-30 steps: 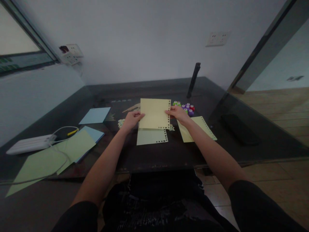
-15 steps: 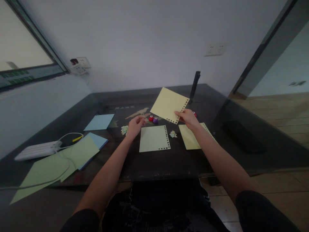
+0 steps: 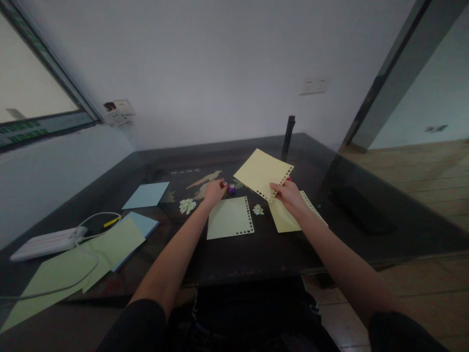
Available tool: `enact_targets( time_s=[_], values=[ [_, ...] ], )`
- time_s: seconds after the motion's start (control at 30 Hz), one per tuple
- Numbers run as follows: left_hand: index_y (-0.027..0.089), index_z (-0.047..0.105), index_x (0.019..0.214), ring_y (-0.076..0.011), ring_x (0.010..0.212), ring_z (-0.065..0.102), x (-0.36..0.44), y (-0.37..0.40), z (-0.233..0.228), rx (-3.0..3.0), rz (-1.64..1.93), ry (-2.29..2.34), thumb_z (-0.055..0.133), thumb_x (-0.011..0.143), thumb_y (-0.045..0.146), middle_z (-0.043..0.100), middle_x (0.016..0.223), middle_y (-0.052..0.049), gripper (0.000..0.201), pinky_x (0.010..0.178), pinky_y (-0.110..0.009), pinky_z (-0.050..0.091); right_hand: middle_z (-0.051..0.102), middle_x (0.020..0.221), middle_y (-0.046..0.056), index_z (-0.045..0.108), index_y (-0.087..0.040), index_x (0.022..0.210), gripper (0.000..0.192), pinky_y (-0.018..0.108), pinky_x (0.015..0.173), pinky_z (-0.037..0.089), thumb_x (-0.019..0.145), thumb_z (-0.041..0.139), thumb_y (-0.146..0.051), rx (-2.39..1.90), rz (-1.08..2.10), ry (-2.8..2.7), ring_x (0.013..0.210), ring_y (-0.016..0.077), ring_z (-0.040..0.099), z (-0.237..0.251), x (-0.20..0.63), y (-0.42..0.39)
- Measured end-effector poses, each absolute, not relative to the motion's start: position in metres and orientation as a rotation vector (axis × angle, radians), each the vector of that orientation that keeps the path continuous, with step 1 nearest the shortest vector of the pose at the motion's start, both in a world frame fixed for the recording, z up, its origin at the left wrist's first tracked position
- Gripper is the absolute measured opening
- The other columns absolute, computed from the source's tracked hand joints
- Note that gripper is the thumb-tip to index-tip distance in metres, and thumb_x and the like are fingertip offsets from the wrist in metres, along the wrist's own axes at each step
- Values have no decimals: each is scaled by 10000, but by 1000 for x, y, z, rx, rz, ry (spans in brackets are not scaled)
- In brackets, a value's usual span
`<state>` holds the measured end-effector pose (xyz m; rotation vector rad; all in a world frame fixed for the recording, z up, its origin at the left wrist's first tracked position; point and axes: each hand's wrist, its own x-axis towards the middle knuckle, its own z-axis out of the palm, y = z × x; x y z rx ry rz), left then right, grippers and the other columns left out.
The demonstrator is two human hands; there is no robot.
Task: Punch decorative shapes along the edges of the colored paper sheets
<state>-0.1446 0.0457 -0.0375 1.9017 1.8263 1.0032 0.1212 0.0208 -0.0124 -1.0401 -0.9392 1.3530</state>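
Right hand (image 3: pixel 289 194) is pinched shut on the near corner of a yellow sheet (image 3: pixel 262 172), holding it up off the counter (image 3: pixel 264 249), tilted, with its punched border of small holes running along the right-hand edge. Left hand (image 3: pixel 214 189) is out over the counter with its fingers curled down onto a red punch (image 3: pixel 223 185); whether it has actually closed around the punch or only touches it cannot be told from here. A purple punch (image 3: pixel 232 188) sits just beside the red one, touching or nearly so. Below the left hand lies a pale green sheet (image 3: pixel 229 218), flat, with holes along its right and bottom edges, and under the right wrist another yellow sheet (image 3: pixel 289 215) lies flat. Small heaps of paper cut-outs (image 3: pixel 187 205) rest on either side of the green sheet. Further left there is a blue sheet (image 3: pixel 145 194), a stack of green and blue paper (image 3: pixel 110 242), and a white power strip (image 3: pixel 47 241) with its cable. By the look of it, this is the picking-up-the-tool step: paper in one hand, punch under the other. The next move would call for a firm hold on the punch and lining an unpunched edge of the raised sheet squarely into its slot.
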Motion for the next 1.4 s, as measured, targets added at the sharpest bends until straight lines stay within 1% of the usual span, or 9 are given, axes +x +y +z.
enact_targets(
  time_s=[0.13,0.23,0.37,0.5,0.63,0.77,0.9,1.13,1.4],
  values=[
    [160,675,1007,-279,966,617,-144,46,-40,1920,955,1992,646,747,311,687,944,-135,302,840,-350,445,725,867,68,647,-162,818,155,332,662,565,668,677,-134,-1025,1351,-951,715,184,666,-14,117,15],
    [176,673,1021,-278,924,626,-147,42,-41,1962,960,2040,621,774,334,692,914,-124,297,813,-372,455,721,847,59,639,-171,830,157,324,632,563,681,687,-175,-1026,1339,-984,693,182,659,-14,117,15],
    [183,677,980,-235,841,642,-146,31,-35,1939,1190,1931,576,814,375,698,878,-99,273,804,-367,475,698,753,41,622,-167,800,157,253,465,492,679,694,-237,-1073,1290,-997,552,141,593,-16,118,17],
    [150,642,1041,-194,818,657,-133,13,-27,1682,1381,1620,613,785,371,685,992,-104,339,727,-316,524,675,724,18,613,-176,834,181,211,368,393,686,681,-256,-1063,1268,-978,482,109,529,-17,117,17],
    [143,591,1138,-181,806,668,-117,-5,-22,1390,1372,1446,677,734,308,656,1086,-123,445,665,-290,545,680,744,19,597,-185,858,186,217,391,424,693,668,-235,-1056,1298,-950,507,115,546,-15,117,16],
    [131,607,1093,-158,792,665,-107,-17,-21,1305,1312,1358,667,754,295,656,1061,-120,381,683,-283,539,681,774,27,591,-179,853,215,224,452,474,660,687,-182,-1078,1338,-986,563,117,573,-12,119,12],
    [169,597,1099,-144,825,653,-101,-23,-18,1323,1209,1279,670,755,282,666,1054,-101,369,672,-256,516,674,826,40,595,-160,866,278,239,519,494,615,713,-169,-1078,1349,-1051,621,118,586,-9,119,8],
    [216,593,1123,-144,885,632,-92,-31,-14,1286,1057,1205,674,750,240,656,1130,-92,382,656,-232,477,680,823,62,609,-136,815,303,218,479,428,569,746,-249,-1105,1290,-1119,616,118,570,-11,119,7],
    [188,611,1116,-166,898,631,-86,-37,-16,1156,1046,1110,638,802,400,651,1133,-129,379,686,-263,484,665,766,50,611,-143,782,321,223,447,376,543,740,-313,-1123,1229,-1145,569,115,533,-15,118,10]
  ],
)
